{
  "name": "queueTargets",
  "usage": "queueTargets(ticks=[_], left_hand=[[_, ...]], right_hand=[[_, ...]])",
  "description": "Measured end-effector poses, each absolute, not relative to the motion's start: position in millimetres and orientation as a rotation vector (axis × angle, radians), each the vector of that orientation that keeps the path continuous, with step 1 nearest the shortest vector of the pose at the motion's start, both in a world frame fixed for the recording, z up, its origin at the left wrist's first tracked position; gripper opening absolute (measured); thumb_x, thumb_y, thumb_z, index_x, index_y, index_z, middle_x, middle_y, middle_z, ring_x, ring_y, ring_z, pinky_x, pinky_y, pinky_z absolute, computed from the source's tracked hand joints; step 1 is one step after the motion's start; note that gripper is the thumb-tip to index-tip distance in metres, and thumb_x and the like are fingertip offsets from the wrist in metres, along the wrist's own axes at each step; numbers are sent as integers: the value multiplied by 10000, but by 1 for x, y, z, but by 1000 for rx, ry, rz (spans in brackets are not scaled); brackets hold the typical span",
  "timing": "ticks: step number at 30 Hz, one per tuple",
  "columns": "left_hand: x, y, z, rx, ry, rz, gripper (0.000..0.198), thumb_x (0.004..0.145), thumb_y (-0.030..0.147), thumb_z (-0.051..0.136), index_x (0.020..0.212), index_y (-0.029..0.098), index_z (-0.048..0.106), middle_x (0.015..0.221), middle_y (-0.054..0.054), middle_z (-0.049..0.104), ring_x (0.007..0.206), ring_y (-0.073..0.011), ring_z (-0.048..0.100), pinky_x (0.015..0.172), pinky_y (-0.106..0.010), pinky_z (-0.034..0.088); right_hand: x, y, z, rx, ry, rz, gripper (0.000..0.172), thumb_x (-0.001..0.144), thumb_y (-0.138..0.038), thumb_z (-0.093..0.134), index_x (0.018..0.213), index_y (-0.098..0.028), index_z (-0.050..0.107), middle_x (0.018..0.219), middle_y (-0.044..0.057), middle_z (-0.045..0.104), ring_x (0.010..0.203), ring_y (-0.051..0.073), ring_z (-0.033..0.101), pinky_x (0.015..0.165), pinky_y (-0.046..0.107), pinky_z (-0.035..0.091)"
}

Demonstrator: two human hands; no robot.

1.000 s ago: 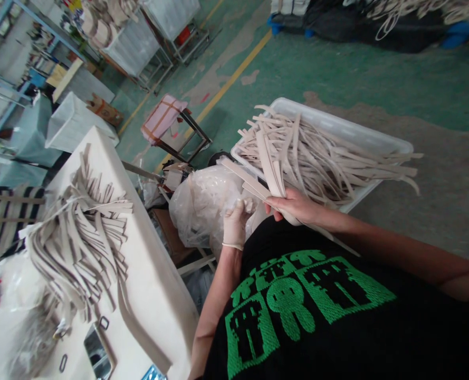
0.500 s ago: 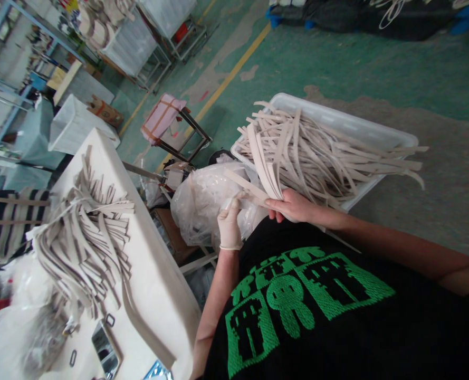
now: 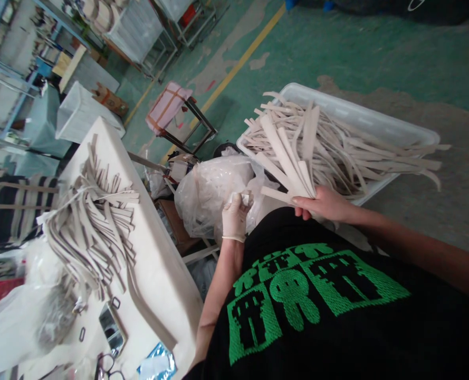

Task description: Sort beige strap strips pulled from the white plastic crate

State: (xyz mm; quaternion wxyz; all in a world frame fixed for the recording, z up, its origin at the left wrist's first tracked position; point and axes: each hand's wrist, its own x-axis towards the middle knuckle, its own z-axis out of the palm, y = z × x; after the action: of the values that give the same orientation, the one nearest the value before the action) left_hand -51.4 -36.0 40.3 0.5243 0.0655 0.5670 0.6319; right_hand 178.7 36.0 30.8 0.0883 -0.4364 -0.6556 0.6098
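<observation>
My right hand (image 3: 329, 205), bare, is closed around the lower ends of several flat beige fabric straps (image 3: 287, 158), which fan out up and to the left. Behind them a white plastic bin (image 3: 361, 124) holds a tangled heap of similar straps (image 3: 337, 158). My left hand (image 3: 234, 219) wears a pale glove and is closed, with a small whitish bit at its fingertips that I cannot make out. It is in front of a clear plastic bag (image 3: 202, 195), apart from the straps.
On the white table (image 3: 166, 295) at left lie a bundle of straps (image 3: 92, 237), a phone (image 3: 112, 328), glasses (image 3: 108, 365) and a blue packet (image 3: 158, 363). A pink-covered stool (image 3: 169, 108) stands beyond, with wheeled bins (image 3: 137, 31) further back.
My right hand has moved right with the straps, which are now more fanned out. My left hand is now away from the strap end that it was beside. The view has shifted slightly.
</observation>
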Motion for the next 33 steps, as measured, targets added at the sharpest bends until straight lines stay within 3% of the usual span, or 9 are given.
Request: queueTargets(ticks=[5,12,15,19,22,25,28,33], left_hand=[[-57,-33,38,-11,1338,1456,295,880,425,768,769,182,644,792,-10,678,723,-109,656,817,-270,527],[-51,-33,39,11,1271,1426,187,945,365,702,966,181,725,1032,-87,778,957,-177,747,915,-311,565],[-50,-35,42,7,1304,1412,196,924,363,734,972,173,738,889,-66,764,902,-178,751,916,-315,565],[-50,-36,38,28,1330,1469,248,876,332,790,1068,179,754,593,50,577,630,-102,642,824,-270,548],[-49,-34,35,25,1324,1521,231,904,326,752,1083,180,753,560,70,530,587,-83,598,796,-245,538],[-47,-32,35,-29,1344,1515,211,943,375,693,1029,191,752,715,-1,680,838,-144,724,882,-274,544],[-46,-32,35,-44,1321,1495,218,967,406,650,1014,216,747,1049,-73,777,1185,-222,702,997,-332,526],[-45,-34,31,-16,1280,1506,222,938,420,690,1007,216,748,1222,-91,760,1337,-255,624,1084,-383,502]], right_hand=[[202,26,44,-1258,-1899,1870,426,859,-572,627,650,-205,685,595,95,686,488,189,613,532,346,494],[180,20,58,-1243,-1982,1864,342,871,-422,602,654,-171,685,586,100,688,504,195,627,571,353,485],[171,21,57,-1255,-2031,1829,331,890,-359,581,650,-162,695,572,87,686,510,186,630,609,343,487],[167,20,57,-1237,-2055,1812,356,911,-332,557,627,-165,692,543,75,669,518,185,627,631,339,487],[165,18,62,-1245,-2027,1820,336,910,-309,563,637,-161,692,556,84,676,526,194,635,632,345,489],[162,18,66,-1280,-2016,1825,326,905,-272,558,626,-160,684,553,89,674,527,200,637,624,349,488],[158,18,68,-1303,-2022,1819,324,911,-251,551,629,-158,682,559,86,676,537,196,640,629,341,491],[152,19,66,-1323,-2074,1747,335,923,-252,557,629,-163,689,563,68,685,548,180,643,646,318,487]])
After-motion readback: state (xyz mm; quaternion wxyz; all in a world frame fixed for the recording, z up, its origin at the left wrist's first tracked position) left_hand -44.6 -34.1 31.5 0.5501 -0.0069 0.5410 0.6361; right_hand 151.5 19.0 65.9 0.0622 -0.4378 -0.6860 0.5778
